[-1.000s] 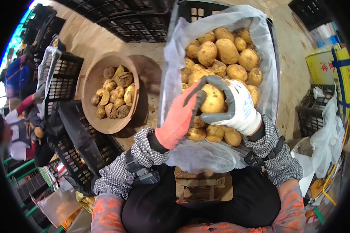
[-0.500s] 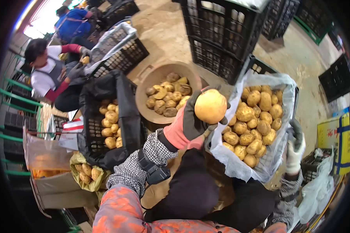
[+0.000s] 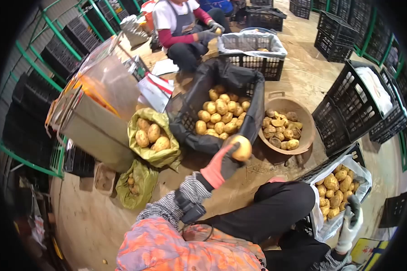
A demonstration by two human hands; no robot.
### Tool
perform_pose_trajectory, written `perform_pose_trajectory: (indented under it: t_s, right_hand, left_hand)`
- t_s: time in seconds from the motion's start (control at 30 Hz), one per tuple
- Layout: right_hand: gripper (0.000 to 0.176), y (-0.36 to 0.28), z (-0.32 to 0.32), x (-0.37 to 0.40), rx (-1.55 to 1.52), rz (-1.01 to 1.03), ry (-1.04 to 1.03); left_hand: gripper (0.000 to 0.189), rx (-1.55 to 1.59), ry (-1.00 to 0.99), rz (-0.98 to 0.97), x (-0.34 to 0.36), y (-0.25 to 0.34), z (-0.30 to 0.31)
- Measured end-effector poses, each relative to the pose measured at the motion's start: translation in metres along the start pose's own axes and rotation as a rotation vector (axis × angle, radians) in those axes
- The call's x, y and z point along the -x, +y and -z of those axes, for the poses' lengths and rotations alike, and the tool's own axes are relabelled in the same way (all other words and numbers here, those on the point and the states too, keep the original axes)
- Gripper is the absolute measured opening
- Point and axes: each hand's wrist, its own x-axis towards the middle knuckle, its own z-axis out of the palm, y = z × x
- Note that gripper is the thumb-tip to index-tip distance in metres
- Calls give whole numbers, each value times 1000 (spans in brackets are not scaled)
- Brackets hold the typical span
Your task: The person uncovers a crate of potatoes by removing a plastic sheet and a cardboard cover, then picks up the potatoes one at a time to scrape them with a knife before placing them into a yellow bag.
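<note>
Head view, set against half a second ago: the left hand [image 3: 225, 163] and its potato [image 3: 242, 149] now sit by the near corner of the black-lined crate [image 3: 256, 103], no longer between the brown basin [image 3: 307, 128] and the pale-lined crate [image 3: 324, 231]; the outlook is swung too, pale-lined crate now low at right. Left hand, coral glove with dark fingers, grasps the one potato from its near side, most of the skin exposed. Whether the potato is over the black rim or short of it, cannot tell. Right hand [image 3: 349, 227], pale glove, is beside the pale-lined crate, fingers loose, nothing seen in them; contact with the liner unclear. Black-lined crate holds a heap of whole potatoes; basin, just right of it, holds darker, broken-looking ones. Yellow-green sack [image 3: 168, 156] stands close on the left. On handling, my judgement: round, smooth thing in a one-handed hold, so fingers want to wrap well under it, wrist steady, path high enough to miss the liner's folded edge. Lowering onto other potatoes beats dropping; a fall likely bruises both.
</note>
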Motion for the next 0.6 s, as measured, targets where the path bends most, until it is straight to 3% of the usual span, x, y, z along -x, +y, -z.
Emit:
perform_pose_trajectory:
  t_s: [0.03,0.1,0.17,0.23,0.3,0.37,0.43,0.5,0.6]
  right_hand:
    - [28,10,-10,-4,11,20,-52]
    - [29,18,-17,-3,188,-4,-185]
    - [26,47,-22,3,106,-25,-183]
    - [23,60,-19,-1,100,-44,-207]
    - [22,61,-14,-6,122,-145,-221]
    - [21,63,-11,-3,106,-188,-165]
    - [20,57,-7,0,157,-137,-182]
    - [19,72,-1,7,197,-122,-190]
    - [19,83,6,11,205,-180,-166]
  left_hand:
    - [43,107,47,15,11,18,19]
    - [41,-57,156,-371,34,42,38]
    - [38,0,298,-521,55,73,59]
    - [39,-428,429,-819,50,103,136]
    - [49,-466,691,-959,67,139,130]
    - [61,-558,734,-1168,65,167,177]
    - [64,-1179,1277,-1134,75,180,198]
    - [67,-914,1279,-1022,84,187,212]
    - [74,-849,1174,-1029,89,180,236]
